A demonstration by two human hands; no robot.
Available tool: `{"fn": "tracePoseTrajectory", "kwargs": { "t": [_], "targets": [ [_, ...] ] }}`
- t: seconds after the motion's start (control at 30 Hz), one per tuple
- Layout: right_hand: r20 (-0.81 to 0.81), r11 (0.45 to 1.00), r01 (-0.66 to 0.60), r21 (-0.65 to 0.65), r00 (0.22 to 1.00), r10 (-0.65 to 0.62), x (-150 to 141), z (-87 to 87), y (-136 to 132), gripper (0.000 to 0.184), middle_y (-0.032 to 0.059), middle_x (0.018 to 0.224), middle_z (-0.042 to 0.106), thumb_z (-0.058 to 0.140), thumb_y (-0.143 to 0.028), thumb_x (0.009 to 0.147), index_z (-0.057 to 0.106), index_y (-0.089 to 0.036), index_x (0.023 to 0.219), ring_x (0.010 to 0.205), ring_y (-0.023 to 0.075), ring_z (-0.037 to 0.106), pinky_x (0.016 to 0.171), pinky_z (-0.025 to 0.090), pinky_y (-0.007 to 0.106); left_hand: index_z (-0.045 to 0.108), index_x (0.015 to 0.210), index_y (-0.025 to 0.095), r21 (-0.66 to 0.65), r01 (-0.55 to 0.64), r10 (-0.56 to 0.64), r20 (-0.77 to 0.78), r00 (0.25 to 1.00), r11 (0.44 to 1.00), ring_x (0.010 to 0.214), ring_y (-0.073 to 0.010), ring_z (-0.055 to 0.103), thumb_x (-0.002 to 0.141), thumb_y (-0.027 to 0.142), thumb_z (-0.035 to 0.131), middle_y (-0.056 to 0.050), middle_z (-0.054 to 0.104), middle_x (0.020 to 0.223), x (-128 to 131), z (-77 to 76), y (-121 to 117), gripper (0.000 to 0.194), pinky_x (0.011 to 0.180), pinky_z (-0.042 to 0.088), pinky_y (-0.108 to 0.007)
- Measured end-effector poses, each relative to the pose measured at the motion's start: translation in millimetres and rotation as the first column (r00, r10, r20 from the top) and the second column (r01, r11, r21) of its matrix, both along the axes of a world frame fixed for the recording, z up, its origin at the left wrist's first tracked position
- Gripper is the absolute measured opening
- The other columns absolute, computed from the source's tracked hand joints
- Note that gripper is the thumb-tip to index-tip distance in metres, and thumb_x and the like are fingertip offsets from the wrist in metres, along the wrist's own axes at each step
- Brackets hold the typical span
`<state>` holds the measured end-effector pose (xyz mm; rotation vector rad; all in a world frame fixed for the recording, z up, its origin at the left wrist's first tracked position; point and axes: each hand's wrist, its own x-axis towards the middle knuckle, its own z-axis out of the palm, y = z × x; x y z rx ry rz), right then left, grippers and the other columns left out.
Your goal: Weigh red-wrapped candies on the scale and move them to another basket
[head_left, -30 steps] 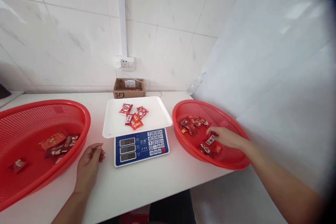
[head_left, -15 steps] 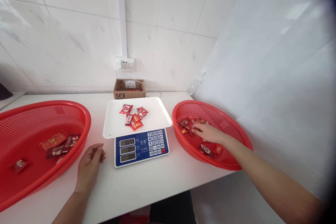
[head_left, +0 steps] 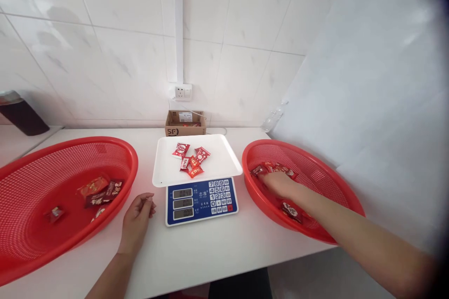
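Note:
My right hand (head_left: 278, 184) reaches down into the right red basket (head_left: 351, 192), touching wrapped candies. Its fingertips point down and are hidden behind the hand, so any hold cannot be made out. Around it lie red packets (head_left: 279, 168) and a dark red packet (head_left: 292, 211). My left hand (head_left: 137, 215) rests on the table beside the scale, fingers curled in and thumb against them, with nothing visible in it. On the white tray (head_left: 224, 156) of the digital scale (head_left: 202, 202) several small red candy packets (head_left: 192, 161) sit in a loose cluster.
A left red basket (head_left: 132, 161) holds several packets (head_left: 105, 191). Behind the tray stands a cardboard box (head_left: 171, 131), below a wall socket (head_left: 183, 92). A clear plastic bottle (head_left: 273, 117) leans at the back right corner. A dark container (head_left: 24, 114) lies at far left.
My right hand has dipped lower into the right basket, its fingers now turned down among the packets. The whole view has shifted, moving everything rightward. My left hand stays curled on the table.

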<state>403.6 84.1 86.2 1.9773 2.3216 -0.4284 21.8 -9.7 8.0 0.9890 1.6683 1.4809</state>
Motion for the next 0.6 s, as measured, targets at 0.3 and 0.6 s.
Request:
{"fn": "tracePoseTrajectory", "kwargs": {
  "t": [0.3,0.6],
  "targets": [
    [-0.101,0.961,-0.122,0.249,0.983,0.152,-53.5,78.9,7.5,0.018,-0.0004,0.079,0.066,0.048,-0.038,0.08,0.057,-0.025,0.087,0.064,0.0146,0.058,0.053,0.033,0.023,0.058,0.088,0.019,0.003,0.033,-0.033,0.0,0.999,0.999,0.059,-0.0135,0.051,0.069,0.049,0.056,0.001,0.055,0.064,-1.9,-6.0,0.9,0.035,0.055,0.044,-0.026],
    [-0.103,0.878,-0.298,0.374,0.928,0.358,-159.7,69.0,30.6,0.028,0.0016,0.081,0.067,0.045,-0.034,0.083,0.056,-0.023,0.107,0.077,0.0179,0.058,0.059,0.033,0.024,0.058,0.086,0.02,0.012,0.019,-0.019,0.006,1.0,1.0,0.06,-0.0132,0.052,0.067,0.05,0.057,0.002,0.055,0.064,-2.7,-7.7,-0.9,0.035,0.056,0.044,-0.025]
  ]
}}
